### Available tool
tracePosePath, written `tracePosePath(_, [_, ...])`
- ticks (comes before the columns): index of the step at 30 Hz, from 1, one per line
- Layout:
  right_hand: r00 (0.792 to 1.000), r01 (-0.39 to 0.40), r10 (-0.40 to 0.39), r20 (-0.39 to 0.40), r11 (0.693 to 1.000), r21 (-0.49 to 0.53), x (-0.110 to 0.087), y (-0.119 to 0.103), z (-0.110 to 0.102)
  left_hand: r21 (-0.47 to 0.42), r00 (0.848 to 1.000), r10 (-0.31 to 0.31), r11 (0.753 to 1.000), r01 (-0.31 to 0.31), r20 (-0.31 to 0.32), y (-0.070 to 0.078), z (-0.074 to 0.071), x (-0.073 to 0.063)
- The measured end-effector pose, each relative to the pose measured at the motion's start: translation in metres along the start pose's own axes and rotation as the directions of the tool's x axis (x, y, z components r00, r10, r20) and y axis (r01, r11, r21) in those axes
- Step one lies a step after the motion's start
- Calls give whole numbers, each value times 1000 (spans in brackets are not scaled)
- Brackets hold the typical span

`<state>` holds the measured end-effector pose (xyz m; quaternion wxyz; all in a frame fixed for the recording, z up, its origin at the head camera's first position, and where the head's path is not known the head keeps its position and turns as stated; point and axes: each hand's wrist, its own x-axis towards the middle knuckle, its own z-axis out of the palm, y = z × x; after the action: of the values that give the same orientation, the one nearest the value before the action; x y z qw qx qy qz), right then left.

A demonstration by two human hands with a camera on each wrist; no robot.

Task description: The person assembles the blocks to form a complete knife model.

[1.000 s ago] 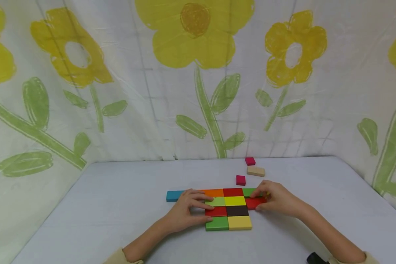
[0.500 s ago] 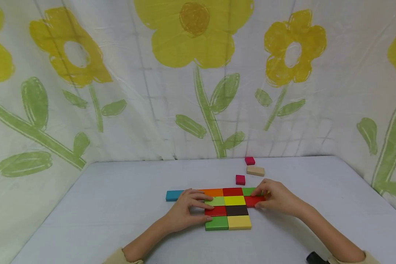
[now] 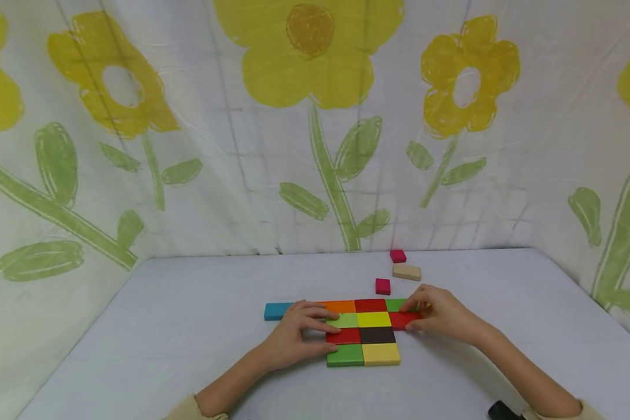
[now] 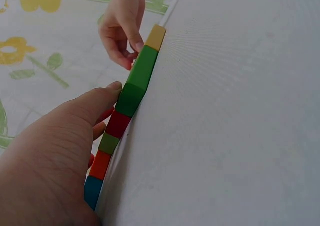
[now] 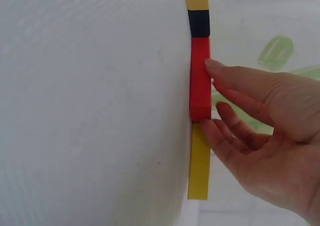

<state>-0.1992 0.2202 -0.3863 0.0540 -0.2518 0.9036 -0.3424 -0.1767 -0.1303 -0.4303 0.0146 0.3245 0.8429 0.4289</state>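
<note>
Flat rectangular blocks in several colours lie edge to edge on the white table. My right hand [image 3: 441, 315] holds the red block [image 3: 403, 320] at the right side of the layout. In the right wrist view its thumb touches that block's near edge, and another finger meets the block's end beside a yellow block [image 5: 199, 161]. My left hand [image 3: 300, 335] rests along the left side with fingers spread over the light green block [image 3: 346, 320] and another red block [image 3: 346, 336]. Its thumb touches the green block [image 4: 140, 78] in the left wrist view. Part of the back row is hidden under the left hand.
Behind the layout lie two small crimson blocks, one nearer [image 3: 382, 286] and one farther [image 3: 398, 256], with a plain wooden block [image 3: 406, 272] between them. A flower-printed curtain [image 3: 315, 175] hangs behind the table. A black object [image 3: 501, 410] sits by the right wrist.
The red block under my right hand has shifted very slightly left, closer against the yellow and dark blocks. My left hand stays in place.
</note>
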Motion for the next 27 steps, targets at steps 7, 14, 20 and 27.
tracePosePath(7, [1000, 18, -18, 9, 998, 58, -2, 4, -9, 4, 1000, 10, 1000, -10, -4, 0, 0, 0])
tracePosePath(14, [999, 13, -11, -30, 998, 56, 5, 11, -24, 0, 1000, 14, 1000, -14, -4, 0, 0, 0])
tracePosePath(20, [996, -61, 61, -62, 998, 2, 21, 15, -35, -3, 1000, 9, 1000, -9, -6, 0, 0, 0])
tracePosePath(27, [990, -107, 106, -98, 994, -1, 42, 24, -40, -1, 1000, 6, 1000, -6, -2, -1, 0, 0])
